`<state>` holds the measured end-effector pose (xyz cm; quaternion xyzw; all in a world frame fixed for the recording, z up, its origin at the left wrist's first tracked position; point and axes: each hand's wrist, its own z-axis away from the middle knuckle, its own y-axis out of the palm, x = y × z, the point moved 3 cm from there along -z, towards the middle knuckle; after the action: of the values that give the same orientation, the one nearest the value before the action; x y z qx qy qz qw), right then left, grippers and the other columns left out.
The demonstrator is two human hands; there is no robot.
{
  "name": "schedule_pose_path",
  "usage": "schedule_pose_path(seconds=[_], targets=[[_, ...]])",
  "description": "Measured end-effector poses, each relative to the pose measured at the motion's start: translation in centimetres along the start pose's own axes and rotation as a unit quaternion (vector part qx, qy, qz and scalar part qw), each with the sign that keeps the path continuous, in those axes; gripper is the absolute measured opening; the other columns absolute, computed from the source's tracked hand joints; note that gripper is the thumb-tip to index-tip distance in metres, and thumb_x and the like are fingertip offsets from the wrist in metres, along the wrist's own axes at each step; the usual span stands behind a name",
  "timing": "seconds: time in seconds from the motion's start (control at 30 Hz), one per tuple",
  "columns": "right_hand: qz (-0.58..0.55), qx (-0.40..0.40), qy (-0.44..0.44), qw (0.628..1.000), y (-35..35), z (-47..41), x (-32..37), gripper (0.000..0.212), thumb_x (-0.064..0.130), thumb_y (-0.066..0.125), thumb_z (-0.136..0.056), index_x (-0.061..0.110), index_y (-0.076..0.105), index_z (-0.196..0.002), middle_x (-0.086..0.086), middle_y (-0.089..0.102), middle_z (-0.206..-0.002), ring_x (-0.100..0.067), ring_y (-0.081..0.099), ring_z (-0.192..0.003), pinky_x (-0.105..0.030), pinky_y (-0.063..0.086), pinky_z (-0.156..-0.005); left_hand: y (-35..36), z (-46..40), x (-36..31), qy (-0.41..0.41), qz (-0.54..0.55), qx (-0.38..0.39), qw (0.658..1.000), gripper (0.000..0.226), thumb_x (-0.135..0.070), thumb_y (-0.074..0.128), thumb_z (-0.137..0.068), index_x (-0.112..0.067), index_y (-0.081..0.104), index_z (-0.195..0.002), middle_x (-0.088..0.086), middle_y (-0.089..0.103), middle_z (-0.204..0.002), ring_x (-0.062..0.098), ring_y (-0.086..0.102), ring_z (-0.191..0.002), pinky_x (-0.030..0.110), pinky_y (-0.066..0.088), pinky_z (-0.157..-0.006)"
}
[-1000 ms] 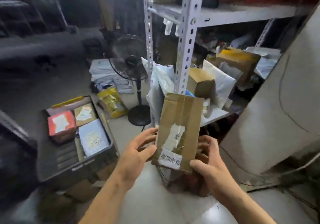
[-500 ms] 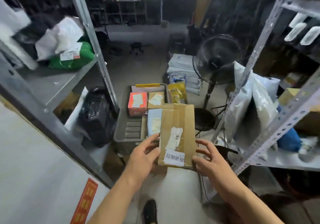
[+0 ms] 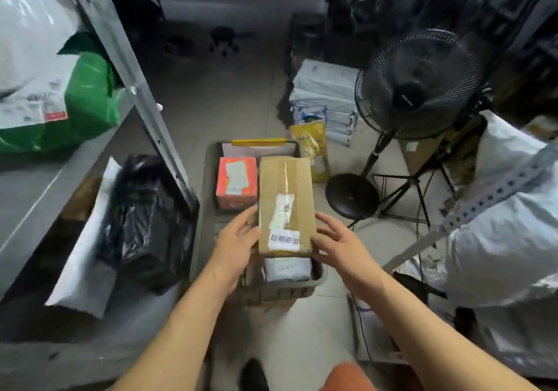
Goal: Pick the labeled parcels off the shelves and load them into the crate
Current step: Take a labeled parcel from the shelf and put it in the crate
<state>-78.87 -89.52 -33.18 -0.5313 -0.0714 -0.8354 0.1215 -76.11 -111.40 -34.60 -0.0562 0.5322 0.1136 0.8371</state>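
So starting on the left there's a metal shelf (image 3: 45,185) with a green bagged parcel (image 3: 87,101) sitting on it, and a black plastic bag (image 3: 145,224) slumped on the floor under it, right up against the grey crate (image 3: 208,185). The crate already has stuff in it: a red box (image 3: 237,181) with a white label toward the far end, something flat and white standing at the back, and a pale grey packet (image 3: 288,268) at the near end. The step in hand looks like the loading bit, not the picking. The left hand (image 3: 238,241) has its fingers wrapped on the left edge of a long brown cardboard parcel (image 3: 285,197), thumb on top near the white sticker, and the right hand (image 3: 338,244) is on the opposite edge with fingers spread but curled against the side, so both are gripping the same box. The parcel is held above the crate, roughly over the right half, and I can't tell if its far end touches anything yet. My guess for the next move: lower it into the gap beside the red box, probably flat with the label up, and watch that it doesn't ride up on the grey packet underneath. Further right there's a yellow packet (image 3: 312,149) on the floor, a black standing fan (image 3: 418,85), and big white bags (image 3: 507,209) on the right-hand rack.
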Motion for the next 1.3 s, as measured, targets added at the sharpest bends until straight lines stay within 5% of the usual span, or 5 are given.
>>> schedule_pose_path(seconds=[0.2,0.4,0.53,0.87,1.3], targets=[[0.038,-0.002,0.028,0.999,-0.1,-11.9,0.3,0.051,0.008,0.054,-0.105,0.03,0.053,-0.151,0.002,0.077,-0.124,-0.018,0.074,-0.113,-0.043,0.057,-0.106,0.4,-11.1,-0.1,-0.043,0.011,-0.011,0.999,0.045,-0.011,0.062,-0.104,-0.035,0.063,-0.142,-0.001,0.08,-0.118,0.019,0.074,-0.115,0.052,0.057,-0.104],[0.07,0.007,0.049,0.996,-1.9,-23.2,-0.2,0.045,0.008,0.052,-0.106,0.037,0.059,-0.14,0.002,0.076,-0.121,-0.007,0.071,-0.095,-0.023,0.057,-0.077,2.4,-21.5,-0.3,-0.095,0.016,-0.018,0.995,0.047,-0.005,0.056,-0.103,-0.031,0.061,-0.142,0.001,0.081,-0.115,0.022,0.075,-0.113,0.035,0.064,-0.079],[0.136,-0.05,0.044,0.988,-3.5,-29.4,-1.4,0.046,0.015,0.058,-0.099,0.029,0.063,-0.143,0.0,0.075,-0.121,-0.022,0.074,-0.106,-0.049,0.061,-0.097,4.1,-27.2,1.1,-0.133,0.034,-0.019,0.99,0.051,-0.004,0.058,-0.103,-0.029,0.056,-0.148,0.009,0.08,-0.116,0.03,0.075,-0.112,0.036,0.065,-0.07],[0.499,-0.103,-0.068,0.858,-4.6,-36.2,-3.6,0.042,0.03,0.072,-0.094,0.018,0.066,-0.134,-0.011,0.05,-0.119,-0.033,0.042,-0.113,-0.038,0.037,-0.098,5.2,-35.3,4.5,-0.165,0.048,-0.012,0.985,0.053,-0.001,0.059,-0.102,-0.024,0.056,-0.15,0.013,0.075,-0.125,0.021,0.075,-0.107,0.026,0.062,-0.066],[0.354,-0.036,-0.046,0.934,-6.0,-36.7,-6.0,0.074,0.028,0.077,-0.097,0.027,0.042,-0.162,0.004,0.052,-0.156,-0.012,0.051,-0.136,-0.028,0.045,-0.11,4.6,-36.9,7.2,-0.13,-0.036,0.017,0.991,0.052,-0.016,0.058,-0.106,-0.042,0.053,-0.15,-0.01,0.065,-0.146,0.009,0.062,-0.133,0.054,0.052,-0.112]])
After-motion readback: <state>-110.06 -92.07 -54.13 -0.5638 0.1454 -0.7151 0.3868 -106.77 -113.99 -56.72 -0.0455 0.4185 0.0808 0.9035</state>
